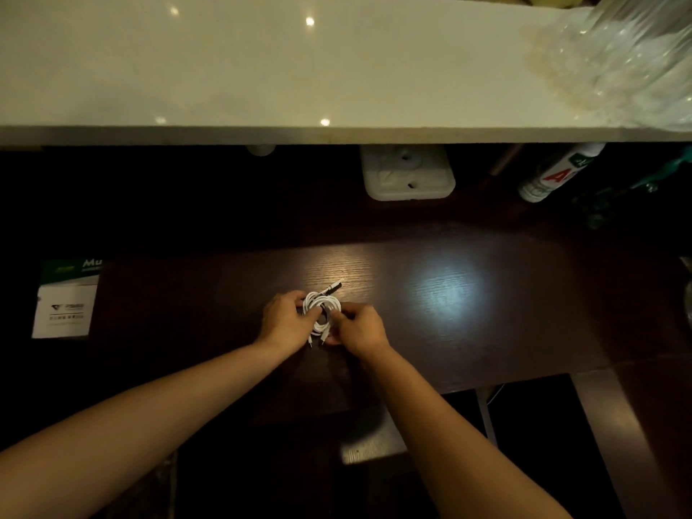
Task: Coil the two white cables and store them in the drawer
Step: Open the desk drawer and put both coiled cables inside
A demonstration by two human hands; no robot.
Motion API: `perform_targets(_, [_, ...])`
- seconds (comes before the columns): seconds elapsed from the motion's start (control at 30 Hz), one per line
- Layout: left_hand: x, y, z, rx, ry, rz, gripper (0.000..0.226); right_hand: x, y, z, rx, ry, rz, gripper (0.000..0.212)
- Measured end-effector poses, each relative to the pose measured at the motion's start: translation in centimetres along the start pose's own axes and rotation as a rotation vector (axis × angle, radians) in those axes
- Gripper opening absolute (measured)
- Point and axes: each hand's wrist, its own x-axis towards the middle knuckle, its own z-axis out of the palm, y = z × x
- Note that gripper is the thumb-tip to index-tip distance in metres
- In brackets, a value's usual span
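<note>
A bundle of white cable (322, 308) is wound into small loops over the dark wooden desk (468, 312). My left hand (285, 319) grips the left side of the coil. My right hand (360, 327) pinches its right side, where short plug ends hang down below the loops. One plug end sticks out up and to the right of the coil. I cannot tell whether the bundle is one cable or two. No drawer is recognisable in the dim view.
A pale shelf (262, 88) spans the top, with crumpled clear plastic (618, 61) at its right. Beneath it sit a white socket block (408, 174) and a spray can (558, 174). A green-and-white box (67, 299) lies at the left.
</note>
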Motion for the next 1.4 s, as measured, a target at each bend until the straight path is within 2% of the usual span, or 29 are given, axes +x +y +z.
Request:
perform_targets(0.13, [0.1, 0.0, -0.3, -0.125, -0.060, -0.100, 0.027, -0.1, -0.4, 0.1, 0.166, -0.050, 0.102, 0.022])
perform_targets(0.27, [0.4, -1.7, -0.2, -0.212, -0.163, -0.168, 0.032, -0.8, 0.2, 0.2, 0.159, -0.074, 0.125, 0.021])
perform_targets(0.4, [-1.1, -1.9, -0.4, -0.206, -0.148, -0.170, 0.025, -1.8, 1.4, 1.2, 0.103, -0.045, 0.167, 0.022])
perform_targets(0.57, [-3.5, -2.8, -0.2, -0.301, -0.239, -0.225, 0.016, -3.8, 3.8, 1.7, 0.034, 0.041, 0.153, 0.019])
perform_targets(0.8, [-7.4, -2.6, 1.3, -0.420, -0.371, -0.208, 0.021, -8.5, 6.4, -0.6, 0.177, 0.055, 0.110, 0.016])
perform_targets(1.1, [-16.2, -1.4, 5.7, -0.495, -0.351, -0.195, 0.021, -15.0, 11.4, -6.0, 0.135, 0.006, 0.061, 0.014])
perform_targets(1.17, [-18.5, -2.0, 7.3, -0.510, -0.328, -0.207, 0.023, -16.1, 13.3, -7.0, 0.100, -0.020, 0.069, 0.019])
perform_targets(1.3, [-22.4, -3.9, 10.0, -0.499, -0.301, -0.309, 0.029, -17.8, 16.8, -7.6, 0.093, -0.084, 0.144, 0.024])
perform_targets(1.4, [-23.3, -5.2, 11.4, -0.521, -0.274, -0.399, 0.029, -17.5, 18.4, -7.3, 0.040, -0.132, 0.184, 0.020])
